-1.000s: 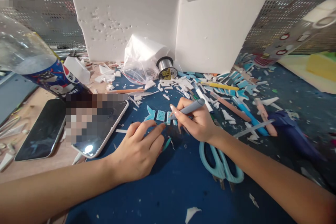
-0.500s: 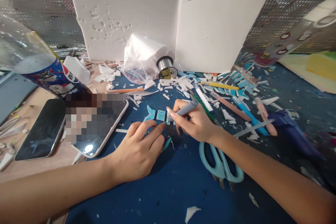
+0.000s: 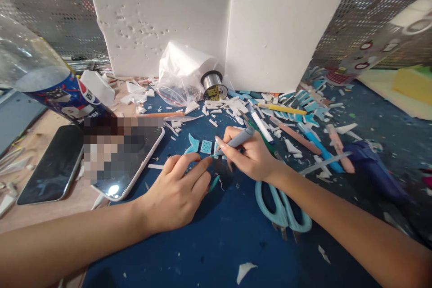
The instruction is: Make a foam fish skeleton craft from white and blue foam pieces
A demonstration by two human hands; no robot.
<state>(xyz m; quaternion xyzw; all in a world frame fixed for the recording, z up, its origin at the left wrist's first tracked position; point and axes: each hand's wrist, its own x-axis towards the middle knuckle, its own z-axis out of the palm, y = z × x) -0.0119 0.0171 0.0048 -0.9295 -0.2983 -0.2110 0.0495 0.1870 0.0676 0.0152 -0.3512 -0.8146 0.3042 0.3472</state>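
Observation:
My right hand (image 3: 251,153) is closed around a grey-blue marker pen (image 3: 239,137), its tip end angled down at a small light-blue piece (image 3: 216,147) mostly hidden behind the fingers. My left hand (image 3: 182,189) rests on the dark blue mat (image 3: 216,243), fingers bent and slightly apart; a fingertip reaches the lower edge of that piece, but contact is unclear. Just beyond the left fingers lie a square blue piece (image 3: 206,146) with dark dots and a blue tail-shaped piece (image 3: 192,143). A teal pointed bit (image 3: 213,183) shows beside the left hand.
Light-blue scissors (image 3: 283,207) lie by my right forearm. Phones (image 3: 50,166), a cut Pepsi bottle (image 3: 70,94) and white scraps fill the left. Behind are a wire spool (image 3: 213,84), a yellow marker (image 3: 281,109), several other pens and white foam boards (image 3: 270,40).
Both hands keep nearly the same pose. The pen and right hand have shifted very slightly, and a little more of the small blue piece shows beside the right fingers.

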